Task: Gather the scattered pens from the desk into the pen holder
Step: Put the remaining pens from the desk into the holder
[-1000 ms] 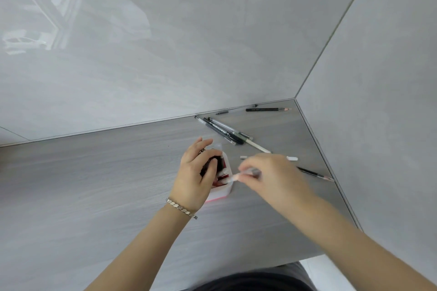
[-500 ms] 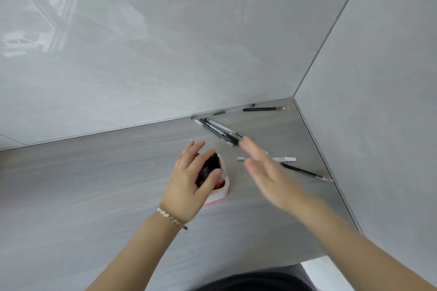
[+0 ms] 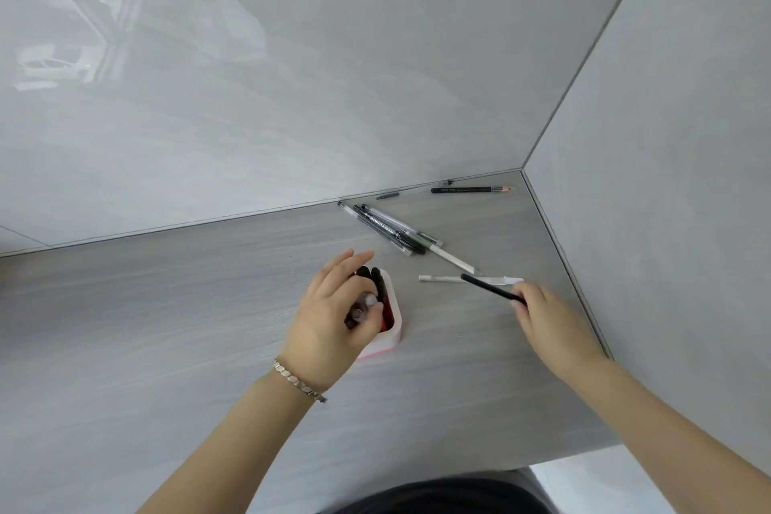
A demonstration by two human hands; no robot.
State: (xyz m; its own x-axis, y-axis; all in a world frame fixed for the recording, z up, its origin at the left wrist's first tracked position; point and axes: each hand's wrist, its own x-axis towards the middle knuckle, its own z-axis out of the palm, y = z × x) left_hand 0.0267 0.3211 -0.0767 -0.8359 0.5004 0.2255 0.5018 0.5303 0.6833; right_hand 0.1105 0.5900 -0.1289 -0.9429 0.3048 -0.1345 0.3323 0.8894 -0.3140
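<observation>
Right hand (image 3: pixel 550 321) pinching a black pen (image 3: pixel 492 289) off the bench (image 3: pixel 167 346).
Left hand (image 3: pixel 333 317) fingers wrapped the pen holder (image 3: pixel 392 325) to steady it; the pen was lifted right of the holder, other pens (image 3: pixel 392 227) lying beyond.

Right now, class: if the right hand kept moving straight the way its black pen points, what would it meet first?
Probably the white pen: the black pen in the right hand already crosses it in the picture, though its height above it is unclear.

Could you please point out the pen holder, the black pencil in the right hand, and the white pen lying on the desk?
pen holder (image 3: pixel 397 315): head view, white right rim.
black pencil (image 3: pixel 490 288): head view, mid-shaft.
white pen (image 3: pixel 442 277): head view, left part of barrel.
</observation>
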